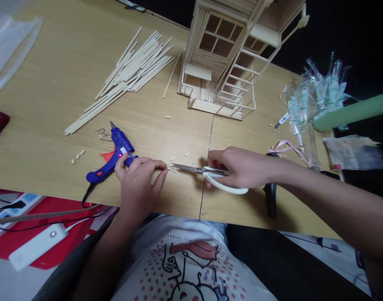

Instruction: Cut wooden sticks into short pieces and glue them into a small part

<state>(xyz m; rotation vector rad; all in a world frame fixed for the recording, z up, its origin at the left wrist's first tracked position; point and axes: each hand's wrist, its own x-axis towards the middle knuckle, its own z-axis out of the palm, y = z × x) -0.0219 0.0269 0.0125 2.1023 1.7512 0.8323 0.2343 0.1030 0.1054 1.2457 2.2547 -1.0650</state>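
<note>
Right hand [246, 168] gripping white-handled scissors [206, 172], blades at tiny notched stick piece [173, 168] on wooden table [53, 83]; left hand [137, 186] fingers [158, 166] closed, seemingly pinching piece; blue glue gun [114, 152] just beside.

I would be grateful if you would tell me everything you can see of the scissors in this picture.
The scissors have slim metal blades, nearly closed and pointing left, and white plastic loop handles, the long lower loop curving out beyond the right hand that grips them. They are held over the wooden desk, their tips reaching a small piece of wooden sticks held by the left hand.
</note>
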